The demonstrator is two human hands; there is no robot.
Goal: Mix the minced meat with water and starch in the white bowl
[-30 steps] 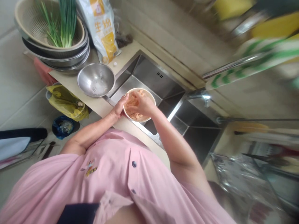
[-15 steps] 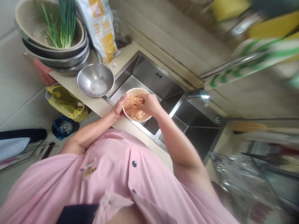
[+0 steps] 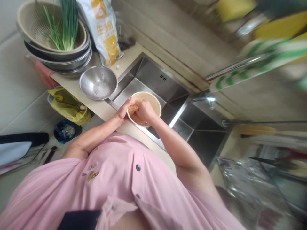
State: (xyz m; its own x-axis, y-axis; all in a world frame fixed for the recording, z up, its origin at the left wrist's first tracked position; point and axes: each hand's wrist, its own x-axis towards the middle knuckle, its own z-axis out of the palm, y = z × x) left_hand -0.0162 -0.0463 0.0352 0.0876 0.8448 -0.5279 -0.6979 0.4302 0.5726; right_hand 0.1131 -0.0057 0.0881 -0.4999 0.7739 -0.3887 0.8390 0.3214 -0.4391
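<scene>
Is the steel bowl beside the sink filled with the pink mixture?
No, the steel bowl looks nearly empty; the pink mixture is in the pale bowl that the left hand steadies and the right hand works.

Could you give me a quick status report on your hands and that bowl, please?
Left hand grips the bowl rim. Right hand inside, working the pinkish-orange mince. Bowl rests at the sink edge; nothing blocking.
</scene>
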